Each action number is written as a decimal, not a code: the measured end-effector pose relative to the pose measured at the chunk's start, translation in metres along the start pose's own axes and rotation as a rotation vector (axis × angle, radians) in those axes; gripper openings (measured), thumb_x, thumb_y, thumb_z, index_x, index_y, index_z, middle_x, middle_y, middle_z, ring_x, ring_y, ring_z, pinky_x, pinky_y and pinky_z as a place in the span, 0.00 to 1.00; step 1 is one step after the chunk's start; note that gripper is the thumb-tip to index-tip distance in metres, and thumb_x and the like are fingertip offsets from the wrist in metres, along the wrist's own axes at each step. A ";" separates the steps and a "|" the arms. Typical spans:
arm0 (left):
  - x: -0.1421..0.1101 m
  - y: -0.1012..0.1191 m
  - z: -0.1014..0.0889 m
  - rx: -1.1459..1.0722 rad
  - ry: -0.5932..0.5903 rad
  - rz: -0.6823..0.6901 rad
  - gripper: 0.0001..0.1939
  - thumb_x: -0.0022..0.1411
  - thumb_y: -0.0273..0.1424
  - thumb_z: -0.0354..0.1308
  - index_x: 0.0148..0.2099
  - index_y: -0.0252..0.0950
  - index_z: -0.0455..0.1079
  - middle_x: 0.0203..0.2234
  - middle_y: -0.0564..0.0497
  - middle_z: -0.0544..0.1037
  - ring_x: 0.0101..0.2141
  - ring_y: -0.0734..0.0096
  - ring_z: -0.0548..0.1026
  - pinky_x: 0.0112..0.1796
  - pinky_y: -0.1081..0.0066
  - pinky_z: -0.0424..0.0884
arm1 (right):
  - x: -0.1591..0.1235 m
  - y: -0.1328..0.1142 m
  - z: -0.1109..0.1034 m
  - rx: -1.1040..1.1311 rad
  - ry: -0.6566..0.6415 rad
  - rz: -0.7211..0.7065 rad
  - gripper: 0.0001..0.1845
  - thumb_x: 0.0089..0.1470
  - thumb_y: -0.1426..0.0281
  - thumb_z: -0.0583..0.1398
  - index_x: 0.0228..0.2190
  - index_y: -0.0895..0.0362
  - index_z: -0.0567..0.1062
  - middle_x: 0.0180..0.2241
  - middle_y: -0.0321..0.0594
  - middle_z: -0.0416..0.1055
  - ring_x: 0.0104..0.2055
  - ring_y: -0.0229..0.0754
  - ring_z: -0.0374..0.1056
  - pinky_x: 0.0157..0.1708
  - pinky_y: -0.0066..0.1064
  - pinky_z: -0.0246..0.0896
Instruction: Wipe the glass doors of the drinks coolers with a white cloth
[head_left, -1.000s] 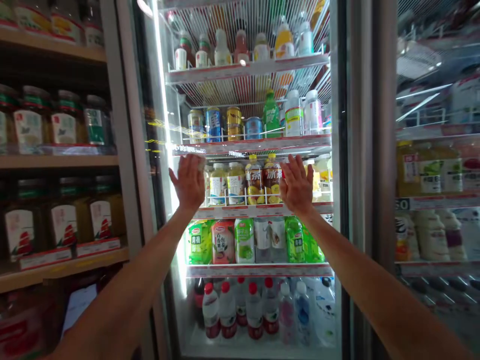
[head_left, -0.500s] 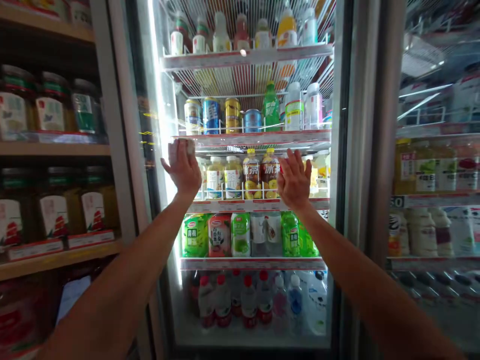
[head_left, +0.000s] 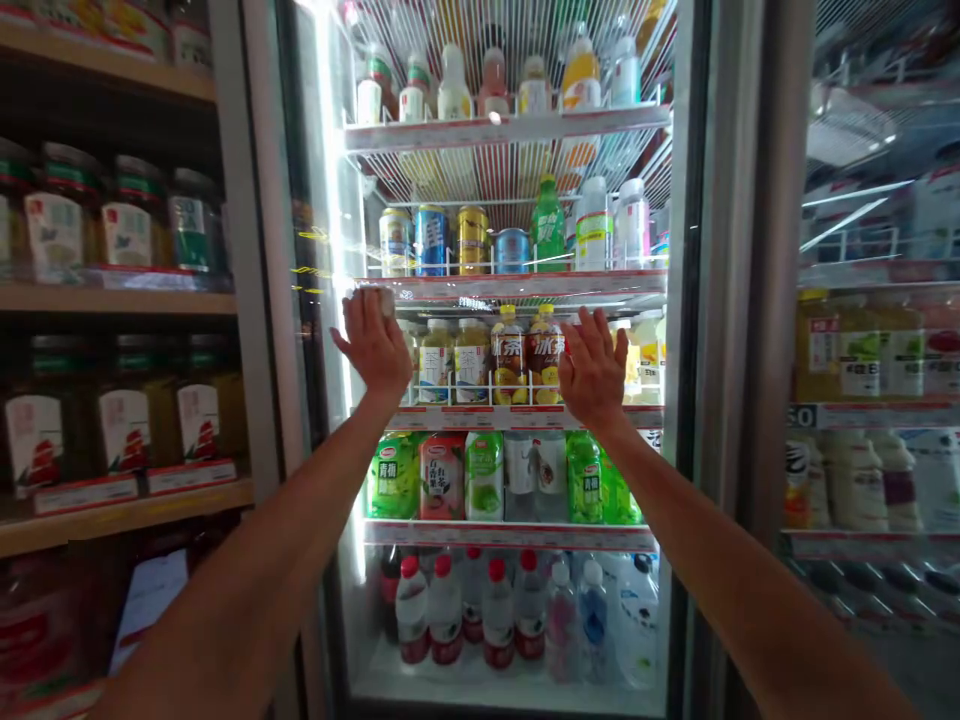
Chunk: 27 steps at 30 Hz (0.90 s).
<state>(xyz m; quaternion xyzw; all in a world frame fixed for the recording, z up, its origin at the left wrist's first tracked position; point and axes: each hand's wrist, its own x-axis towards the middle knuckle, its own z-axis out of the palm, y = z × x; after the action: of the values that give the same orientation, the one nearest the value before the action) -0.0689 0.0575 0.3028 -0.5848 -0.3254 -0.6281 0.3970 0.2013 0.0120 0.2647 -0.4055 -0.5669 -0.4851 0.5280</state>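
Note:
My left hand (head_left: 379, 342) reaches up at the left side of the lit drinks fridge, palm away from me, fingers stretched and thumb apart. A small pale patch (head_left: 388, 302) shows at its fingertips; whether I hold it or it lies behind, I cannot tell. My right hand (head_left: 595, 368) is raised at about the same height, fingers stretched out, overlapping the row of drinks on the middle shelf. Between my hands are brown iced tea bottles (head_left: 509, 358) with yellow caps and pale tea bottles (head_left: 472, 362). Whether either palm touches glass cannot be made out.
Cans (head_left: 472, 242) and a green bottle (head_left: 548, 225) stand one shelf up. Below are large green drink bottles (head_left: 484, 476) and red-capped bottles (head_left: 412, 610). Metal door frames (head_left: 742, 300) flank the fridge; a jar shelf (head_left: 127, 298) stands left.
The view has shifted slightly, so the fridge and shelves sit a little lower and further right. My hands keep nearly the same place against the shelves.

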 end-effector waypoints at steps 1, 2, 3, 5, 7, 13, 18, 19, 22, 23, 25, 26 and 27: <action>-0.004 0.007 0.002 -0.004 -0.021 0.030 0.26 0.65 0.29 0.33 0.64 0.33 0.37 0.62 0.39 0.46 0.63 0.58 0.39 0.56 0.41 0.32 | 0.000 0.000 0.000 -0.001 0.003 0.000 0.25 0.56 0.67 0.47 0.55 0.50 0.59 0.60 0.39 0.52 0.64 0.46 0.42 0.60 0.51 0.37; -0.011 0.017 0.004 -0.015 -0.069 0.092 0.26 0.65 0.31 0.36 0.64 0.36 0.42 0.62 0.43 0.50 0.62 0.62 0.43 0.58 0.46 0.36 | 0.000 0.000 0.000 -0.004 0.007 0.000 0.24 0.56 0.67 0.47 0.55 0.50 0.59 0.60 0.39 0.52 0.64 0.46 0.43 0.60 0.51 0.37; -0.019 0.029 0.006 -0.035 -0.142 0.195 0.25 0.64 0.33 0.40 0.62 0.40 0.47 0.60 0.48 0.55 0.62 0.66 0.47 0.59 0.53 0.41 | 0.000 0.000 0.000 -0.007 0.010 0.000 0.24 0.56 0.67 0.47 0.55 0.50 0.60 0.60 0.39 0.52 0.64 0.45 0.43 0.60 0.51 0.37; -0.035 0.049 0.008 -0.086 -0.316 0.476 0.23 0.61 0.36 0.46 0.58 0.47 0.55 0.57 0.56 0.62 0.59 0.73 0.54 0.60 0.63 0.46 | 0.000 0.000 0.000 -0.015 0.008 -0.001 0.24 0.55 0.67 0.48 0.54 0.51 0.60 0.60 0.39 0.52 0.64 0.45 0.43 0.60 0.51 0.37; -0.040 0.050 0.005 -0.101 -0.392 0.641 0.21 0.60 0.35 0.47 0.56 0.50 0.58 0.56 0.59 0.64 0.58 0.75 0.57 0.60 0.64 0.45 | 0.000 0.000 -0.001 -0.021 0.000 -0.007 0.24 0.55 0.67 0.48 0.54 0.52 0.61 0.60 0.39 0.53 0.64 0.46 0.43 0.60 0.50 0.37; -0.013 0.000 -0.004 0.090 -0.008 -0.010 0.24 0.65 0.33 0.37 0.62 0.34 0.49 0.60 0.41 0.55 0.61 0.59 0.49 0.56 0.43 0.42 | 0.000 -0.001 -0.002 -0.009 -0.032 0.011 0.23 0.56 0.67 0.47 0.53 0.54 0.62 0.61 0.42 0.51 0.64 0.46 0.42 0.61 0.50 0.34; -0.048 0.044 0.004 -0.038 -0.277 0.453 0.22 0.63 0.34 0.41 0.60 0.44 0.53 0.59 0.52 0.58 0.61 0.70 0.49 0.60 0.56 0.42 | -0.001 -0.001 -0.001 0.002 -0.015 0.014 0.24 0.56 0.66 0.47 0.54 0.51 0.61 0.61 0.39 0.52 0.64 0.45 0.42 0.60 0.51 0.35; -0.055 0.051 0.004 -0.070 -0.357 0.577 0.21 0.63 0.34 0.43 0.58 0.47 0.55 0.57 0.55 0.61 0.60 0.72 0.52 0.60 0.59 0.43 | 0.000 0.000 -0.001 0.001 -0.011 0.011 0.24 0.55 0.66 0.47 0.54 0.51 0.60 0.61 0.39 0.52 0.64 0.45 0.42 0.60 0.51 0.35; -0.056 0.043 -0.002 -0.085 -0.396 0.564 0.19 0.61 0.34 0.46 0.55 0.51 0.60 0.55 0.59 0.65 0.58 0.75 0.57 0.60 0.62 0.43 | 0.000 0.001 -0.002 -0.007 -0.015 -0.004 0.24 0.55 0.67 0.47 0.54 0.51 0.61 0.60 0.40 0.52 0.64 0.45 0.42 0.60 0.50 0.36; -0.049 0.032 -0.005 -0.062 -0.337 0.444 0.20 0.62 0.33 0.45 0.56 0.50 0.59 0.55 0.57 0.64 0.58 0.73 0.57 0.60 0.60 0.42 | 0.000 0.001 -0.002 -0.010 -0.016 -0.007 0.24 0.55 0.67 0.47 0.54 0.52 0.61 0.60 0.40 0.52 0.64 0.45 0.42 0.60 0.50 0.37; -0.034 0.009 -0.009 -0.002 -0.159 0.150 0.22 0.63 0.33 0.41 0.60 0.41 0.53 0.59 0.46 0.59 0.60 0.64 0.52 0.59 0.49 0.38 | 0.000 0.000 -0.002 -0.015 -0.017 -0.004 0.24 0.55 0.67 0.47 0.54 0.52 0.61 0.61 0.40 0.52 0.64 0.45 0.42 0.60 0.50 0.36; -0.028 0.002 -0.009 0.020 -0.088 0.039 0.24 0.64 0.32 0.38 0.62 0.34 0.49 0.60 0.39 0.55 0.61 0.58 0.48 0.57 0.43 0.37 | 0.000 0.000 -0.002 -0.015 -0.018 -0.001 0.24 0.55 0.67 0.47 0.54 0.52 0.61 0.61 0.40 0.52 0.64 0.46 0.42 0.60 0.51 0.36; -0.025 0.000 -0.008 0.033 -0.043 -0.030 0.25 0.65 0.31 0.36 0.63 0.28 0.45 0.60 0.33 0.51 0.62 0.54 0.45 0.55 0.39 0.36 | 0.000 -0.001 -0.002 -0.016 -0.019 0.004 0.24 0.56 0.67 0.47 0.54 0.52 0.61 0.61 0.40 0.52 0.64 0.46 0.42 0.60 0.51 0.36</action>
<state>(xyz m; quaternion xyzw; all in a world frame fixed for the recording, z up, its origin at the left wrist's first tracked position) -0.0726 0.0534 0.2775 -0.5865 -0.3530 -0.6159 0.3900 0.2009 0.0102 0.2647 -0.4156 -0.5670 -0.4848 0.5203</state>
